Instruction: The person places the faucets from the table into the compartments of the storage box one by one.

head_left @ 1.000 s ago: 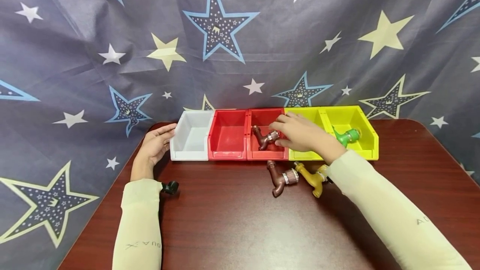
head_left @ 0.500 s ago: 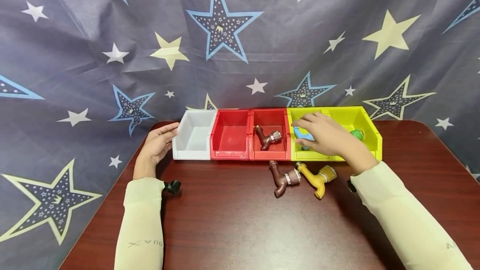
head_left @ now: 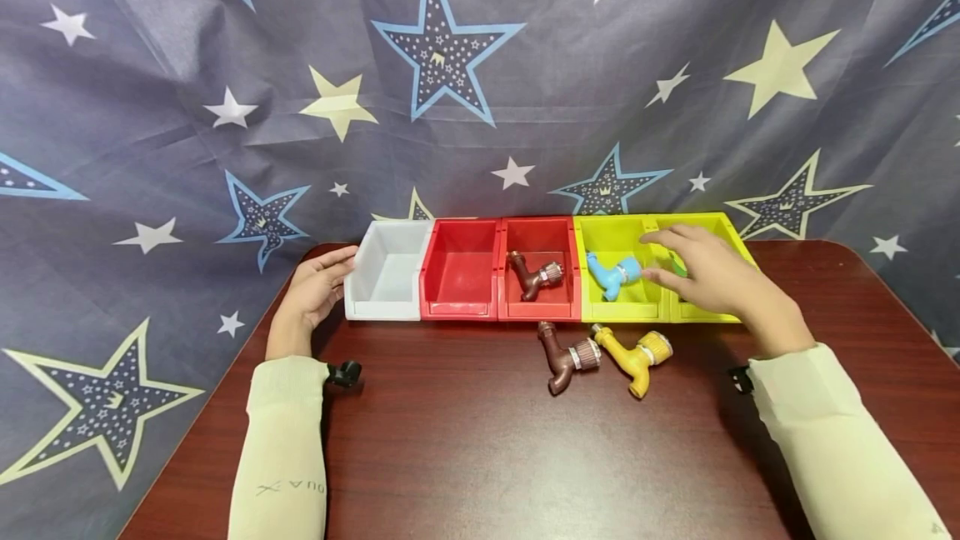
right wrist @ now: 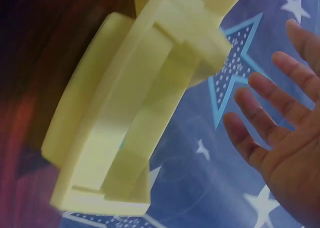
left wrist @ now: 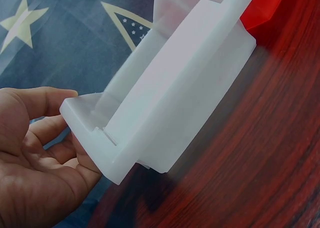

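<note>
My left hand (head_left: 309, 300) is at the left end of a row of bins, its fingertips touching the side of the white bin (head_left: 382, 309). In the left wrist view the thumb lies at that bin's corner, the other fingers beside it. My right hand (head_left: 716, 273) hovers over the rightmost yellow bin (head_left: 705, 314), fingers spread and holding nothing. A green tap (head_left: 678, 263) inside that bin is mostly hidden by the hand. A blue tap (head_left: 613, 275) lies in the neighbouring yellow bin (head_left: 622, 312). One brown tap (head_left: 535, 277) sits in a red bin (head_left: 538, 310).
In front of the bins, another brown tap (head_left: 564, 358) and a yellow tap (head_left: 637, 357) lie on the dark wooden table (head_left: 480, 448). A second red bin (head_left: 459, 309) stands beside the white one. A star-patterned cloth (head_left: 420, 165) hangs behind.
My right hand has moved rightward from the red bin, across the first yellow bin, to the rightmost one. The blue tap is now uncovered, the green tap mostly covered. My left hand stays put.
</note>
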Motion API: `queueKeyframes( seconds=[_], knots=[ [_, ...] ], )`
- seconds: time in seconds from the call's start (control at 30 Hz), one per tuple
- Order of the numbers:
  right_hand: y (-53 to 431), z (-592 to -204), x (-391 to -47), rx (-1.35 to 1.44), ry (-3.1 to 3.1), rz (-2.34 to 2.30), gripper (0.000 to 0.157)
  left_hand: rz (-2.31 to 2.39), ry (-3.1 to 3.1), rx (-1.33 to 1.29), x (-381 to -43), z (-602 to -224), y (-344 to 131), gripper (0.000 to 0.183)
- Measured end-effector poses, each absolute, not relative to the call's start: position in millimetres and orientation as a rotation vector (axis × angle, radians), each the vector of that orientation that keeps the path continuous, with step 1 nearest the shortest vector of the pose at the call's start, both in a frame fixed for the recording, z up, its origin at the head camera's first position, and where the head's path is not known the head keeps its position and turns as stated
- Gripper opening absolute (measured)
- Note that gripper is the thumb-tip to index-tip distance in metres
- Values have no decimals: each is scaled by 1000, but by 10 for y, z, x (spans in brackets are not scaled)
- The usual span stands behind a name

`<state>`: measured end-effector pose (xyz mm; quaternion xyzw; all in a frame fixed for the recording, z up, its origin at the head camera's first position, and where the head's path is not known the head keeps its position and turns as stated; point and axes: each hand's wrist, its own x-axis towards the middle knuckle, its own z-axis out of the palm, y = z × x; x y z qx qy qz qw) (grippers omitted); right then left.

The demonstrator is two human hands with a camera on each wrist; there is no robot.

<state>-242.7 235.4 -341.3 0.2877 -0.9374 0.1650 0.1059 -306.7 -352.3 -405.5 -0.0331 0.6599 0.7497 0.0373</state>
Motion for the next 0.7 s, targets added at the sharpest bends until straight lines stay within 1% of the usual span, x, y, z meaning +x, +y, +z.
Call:
queueKeyframes(
  seconds=[0.2, 0.4, 0.7],
  knots=[
    [2586, -3427, -2419, 737, -2781, 543, 51, 2290, 2020, -102, -3018, -3979, -3493, 54],
    [2790, -3428, -2396, 622, -2799, 585, 51, 2286, 2048, -86, -3051, -4049, -3506, 51],
    [3033, -3528, -2435, 490, -2717, 591, 41, 2294, 2029, -96, -2987, -3944, -3464, 53]
  ],
)
